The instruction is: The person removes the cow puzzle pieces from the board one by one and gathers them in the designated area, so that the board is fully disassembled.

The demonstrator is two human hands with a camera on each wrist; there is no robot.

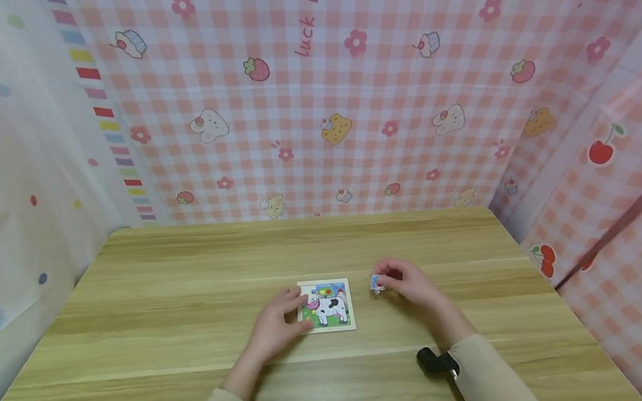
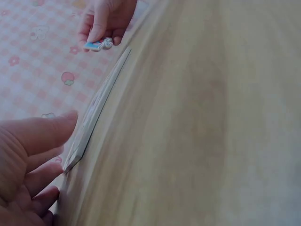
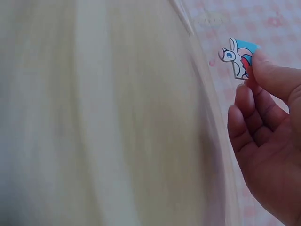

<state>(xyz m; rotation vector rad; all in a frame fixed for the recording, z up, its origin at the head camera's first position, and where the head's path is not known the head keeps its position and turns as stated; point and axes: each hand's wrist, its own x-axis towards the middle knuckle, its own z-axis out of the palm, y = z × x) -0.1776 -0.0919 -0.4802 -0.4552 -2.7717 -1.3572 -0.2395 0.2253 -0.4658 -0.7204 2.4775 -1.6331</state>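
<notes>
A square puzzle with a pale frame (image 1: pixel 352 305) and a cow picture lies flat on the table; its upper left part shows a pale bare patch. My left hand (image 1: pixel 275 324) rests at the puzzle's left side, fingers and thumb spread over that edge. To the right of the puzzle, my right hand (image 1: pixel 407 281) pinches a small puzzle piece (image 1: pixel 377 283) between thumb and fingers. In the right wrist view the piece (image 3: pixel 240 59) shows blue, white and red with a rounded tab, and the right hand (image 3: pixel 270 122) holds it by one side.
The wood-grain table (image 1: pixel 193 261) runs back to a pink checked cloth (image 1: pixel 294 105) with printed cakes and strawberries. A white dotted cloth (image 1: pixel 35 149) hangs at the left, and another checked cloth (image 1: pixel 621 209) at the right.
</notes>
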